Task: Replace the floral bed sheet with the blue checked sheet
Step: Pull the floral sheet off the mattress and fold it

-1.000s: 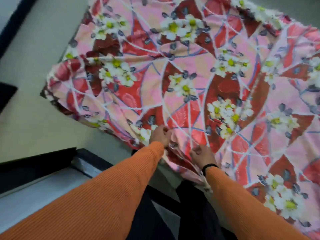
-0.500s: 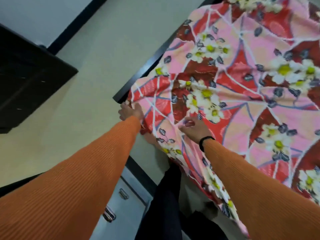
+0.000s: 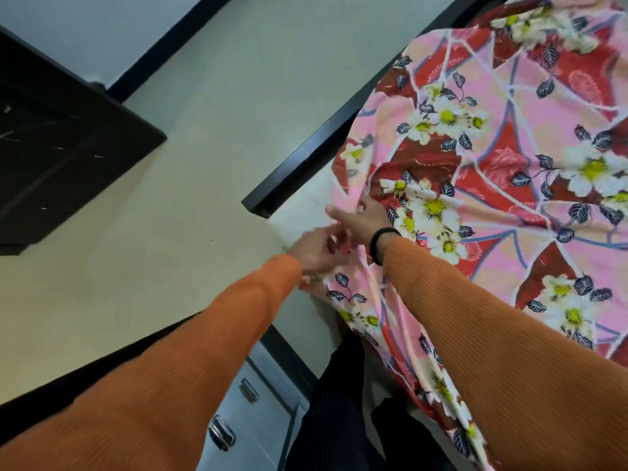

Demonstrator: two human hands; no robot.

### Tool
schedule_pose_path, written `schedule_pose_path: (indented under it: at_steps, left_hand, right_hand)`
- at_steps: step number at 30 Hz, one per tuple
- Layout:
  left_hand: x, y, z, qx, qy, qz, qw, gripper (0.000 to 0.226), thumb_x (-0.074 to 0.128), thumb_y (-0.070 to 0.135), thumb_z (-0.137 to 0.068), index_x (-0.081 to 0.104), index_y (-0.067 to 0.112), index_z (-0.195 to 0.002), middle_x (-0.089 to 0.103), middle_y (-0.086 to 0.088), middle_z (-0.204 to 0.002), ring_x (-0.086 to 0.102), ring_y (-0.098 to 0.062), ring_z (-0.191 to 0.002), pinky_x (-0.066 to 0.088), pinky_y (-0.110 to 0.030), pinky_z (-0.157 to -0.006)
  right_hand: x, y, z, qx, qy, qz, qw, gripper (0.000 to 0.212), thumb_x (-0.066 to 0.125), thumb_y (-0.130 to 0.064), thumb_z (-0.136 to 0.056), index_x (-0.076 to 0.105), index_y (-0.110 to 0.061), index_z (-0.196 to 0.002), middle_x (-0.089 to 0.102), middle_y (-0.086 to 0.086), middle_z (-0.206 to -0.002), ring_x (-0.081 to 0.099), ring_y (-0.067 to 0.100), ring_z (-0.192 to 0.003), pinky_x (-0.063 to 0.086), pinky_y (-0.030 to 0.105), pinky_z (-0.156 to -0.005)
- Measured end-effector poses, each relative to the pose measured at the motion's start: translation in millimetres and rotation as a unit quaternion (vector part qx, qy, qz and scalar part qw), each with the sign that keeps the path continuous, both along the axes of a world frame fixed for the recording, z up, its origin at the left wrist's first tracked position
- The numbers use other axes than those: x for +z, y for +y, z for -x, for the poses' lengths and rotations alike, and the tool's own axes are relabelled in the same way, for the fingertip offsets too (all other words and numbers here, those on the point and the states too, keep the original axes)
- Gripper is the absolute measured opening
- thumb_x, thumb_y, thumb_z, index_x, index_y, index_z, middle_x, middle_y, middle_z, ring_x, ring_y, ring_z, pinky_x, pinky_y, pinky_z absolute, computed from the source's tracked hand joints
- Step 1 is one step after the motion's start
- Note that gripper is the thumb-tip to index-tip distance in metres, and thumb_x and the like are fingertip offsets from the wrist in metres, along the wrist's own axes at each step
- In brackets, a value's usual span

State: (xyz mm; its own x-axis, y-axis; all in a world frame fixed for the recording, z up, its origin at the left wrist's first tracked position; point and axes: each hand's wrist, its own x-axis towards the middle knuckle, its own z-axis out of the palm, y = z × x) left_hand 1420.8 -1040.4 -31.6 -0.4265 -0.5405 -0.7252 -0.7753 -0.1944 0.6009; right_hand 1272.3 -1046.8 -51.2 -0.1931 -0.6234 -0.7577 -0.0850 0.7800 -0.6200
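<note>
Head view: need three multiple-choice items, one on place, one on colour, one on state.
1. Where is the bare mattress showing?
A. at the bed corner by the hands
B. in the middle of the bed
C. nowhere

2. What colour is the band on the right wrist?
A. white
B. black
C. green

3. What is the state of the floral sheet?
A. folded on the floor
B. tucked flat all round
C. pulled back off the corner

Answers:
1 A, white mattress shows beside the dark bed frame.
2 B, the band is black against the orange sleeve.
3 C, the sheet's edge is bunched at the right hand and left hand.
</note>
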Motion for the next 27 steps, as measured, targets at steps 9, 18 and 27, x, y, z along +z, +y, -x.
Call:
schedule_pose_path:
  at_steps: [9, 18, 27]
  left_hand:
    - [-37, 10, 30, 0.231, -0.041, 0.094, 0.968, 0.036, 0.068, 0.041, -0.094, 0.063, 0.022, -0.124, 0.068, 0.002, -0.100, 0.064, -0.016, -0.093, 0.053, -0.030, -0.089]
    - [-48, 12, 85, 0.132, -0.059, 0.118, 0.982, 0.027, 0.064, 0.050, -0.091, 0.063, 0.023, -0.096, 0.067, 0.007, -0.090, 0.063, -0.021, -0.095, 0.053, -0.039, -0.089]
    - [-17, 62, 41, -0.237, -0.101, 0.069, 0.964, 0.034, 0.058, 0.051, -0.097, 0.063, 0.018, -0.099, 0.062, -0.004, -0.092, 0.062, -0.031, -0.100, 0.043, -0.034, -0.075]
  right_hand:
    - [-27, 56, 76, -0.209, -0.031, -0.139, 0.968, 0.011, 0.059, 0.003, -0.091, 0.062, -0.008, -0.090, 0.064, 0.015, -0.092, 0.066, 0.032, -0.083, 0.060, 0.044, -0.072]
    - [-36, 88, 63, -0.283, 0.118, -0.060, 0.950, 0.018, 0.070, -0.016, -0.088, 0.054, -0.022, -0.083, 0.062, -0.002, -0.082, 0.064, 0.023, -0.082, 0.058, 0.042, -0.081]
    - [-17, 81, 83, -0.535, -0.092, -0.040, 0.839, 0.005, 0.068, -0.013, -0.093, 0.064, -0.014, -0.091, 0.064, 0.003, -0.071, 0.059, 0.017, -0.058, 0.056, 0.031, -0.060]
